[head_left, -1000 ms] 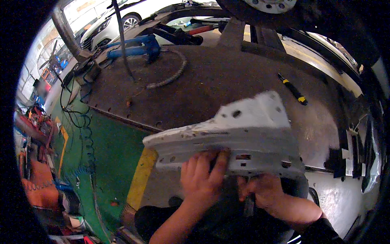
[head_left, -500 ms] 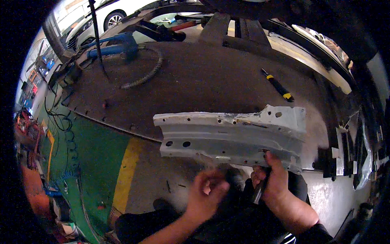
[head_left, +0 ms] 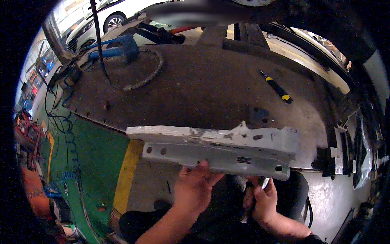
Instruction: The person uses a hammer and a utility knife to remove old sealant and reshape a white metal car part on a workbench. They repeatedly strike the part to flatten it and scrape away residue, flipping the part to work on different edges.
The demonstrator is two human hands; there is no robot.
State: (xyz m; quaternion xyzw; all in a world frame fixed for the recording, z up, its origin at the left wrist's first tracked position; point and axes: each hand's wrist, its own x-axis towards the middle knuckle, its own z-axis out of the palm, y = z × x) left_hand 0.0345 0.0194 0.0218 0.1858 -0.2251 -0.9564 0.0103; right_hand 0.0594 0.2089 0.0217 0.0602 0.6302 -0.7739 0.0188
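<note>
A long grey sheet-metal car body panel (head_left: 191,153) with holes along it lies tilted over the near edge of the table. Its pale upper flange has rough, scraped-looking patches. My left hand (head_left: 194,189) grips its lower edge left of the middle, thumb on the face and fingers underneath. Below the panel's right half, my right hand (head_left: 265,203) is closed round a shiny slim metal tool (head_left: 265,184); the tool's kind cannot be made out, and part of it is hidden by my fingers.
On the dark metal table (head_left: 203,89) lies a black-and-yellow utility knife (head_left: 277,87). A blue tool (head_left: 122,46) with a ribbed hose (head_left: 156,71) sits at the far left. Coiled cable (head_left: 69,134) hangs over the green floor. A white car (head_left: 95,30) stands behind.
My left hand has moved from beside the panel to grip its lower edge. The panel has shifted left and nearer and tipped. My right hand stays closed on the tool, slightly lower.
</note>
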